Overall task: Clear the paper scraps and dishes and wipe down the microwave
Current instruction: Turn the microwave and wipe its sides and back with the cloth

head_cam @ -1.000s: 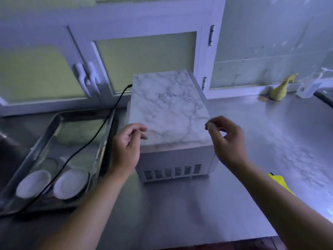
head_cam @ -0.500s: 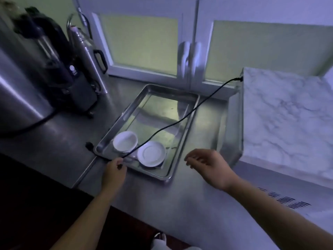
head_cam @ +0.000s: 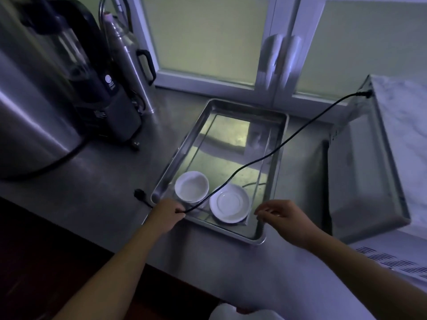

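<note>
The microwave point(head_cam: 369, 172) with a marble-patterned top stands at the right, its back turned toward me. Its black power cord point(head_cam: 277, 148) runs from the rear corner across a steel tray point(head_cam: 280, 139). My left hand point(head_cam: 167, 213) is closed on the cord at the tray's near left corner; the plug point(head_cam: 139, 194) lies on the counter just beyond. In the tray sit a white bowl point(head_cam: 191, 186) and a white saucer point(head_cam: 230, 203). My right hand point(head_cam: 283, 217) hovers over the tray's near right corner, fingers apart and empty.
A large steel urn point(head_cam: 30, 116), a dark appliance point(head_cam: 104, 88) and a steel flask point(head_cam: 129, 58) crowd the back left of the steel counter point(head_cam: 111, 181). White-framed cabinet doors point(head_cam: 208, 38) rise behind. The counter's front edge runs diagonally below my arms.
My view swung left from the microwave to the tray. My left hand took hold of the cord near its plug; my right hand left the microwave and came over the tray's near corner.
</note>
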